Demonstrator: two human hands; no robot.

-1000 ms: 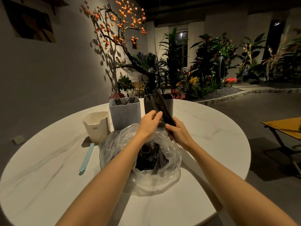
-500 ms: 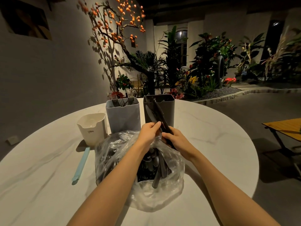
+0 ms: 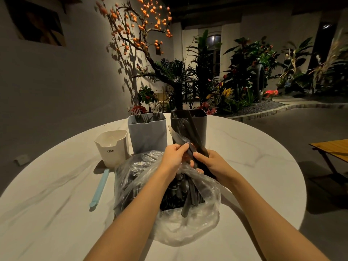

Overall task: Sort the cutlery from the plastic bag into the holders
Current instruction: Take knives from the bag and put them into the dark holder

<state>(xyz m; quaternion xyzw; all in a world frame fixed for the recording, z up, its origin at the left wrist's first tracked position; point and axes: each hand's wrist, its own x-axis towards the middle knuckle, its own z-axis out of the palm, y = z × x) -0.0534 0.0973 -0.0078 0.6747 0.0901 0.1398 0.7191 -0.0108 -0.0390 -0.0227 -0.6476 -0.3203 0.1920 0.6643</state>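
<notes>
Three upright holders stand in a row in the upper middle of the round white marble-look table (image 3: 244,153): a small cream plastic holder (image 3: 113,147) at the left, a taller light grey holder (image 3: 147,134) with three fork heads showing at its rim, and a dark grey holder (image 3: 195,125) at the right. One pale blue flat stick (image 3: 98,189) lies on the table below the cream holder, well apart from the table's left edge.

The clear plastic bag (image 3: 169,204) sits at the centre of the frame, just below the holders, its mouth open on a heap of dark cutlery (image 3: 180,193) too tangled to count.

Above the bag's mouth, the left hand (image 3: 174,158) pinches a fanned bundle of dark knives (image 3: 188,136), fingers curled on them; the right hand (image 3: 211,165) grips the same bundle lower down, fingers wrapped round the handles. The blades lean up across the front of the dark holder.

Bare tabletop spreads to the left, right and bottom of the frame; the far edge runs close behind the holders.
</notes>
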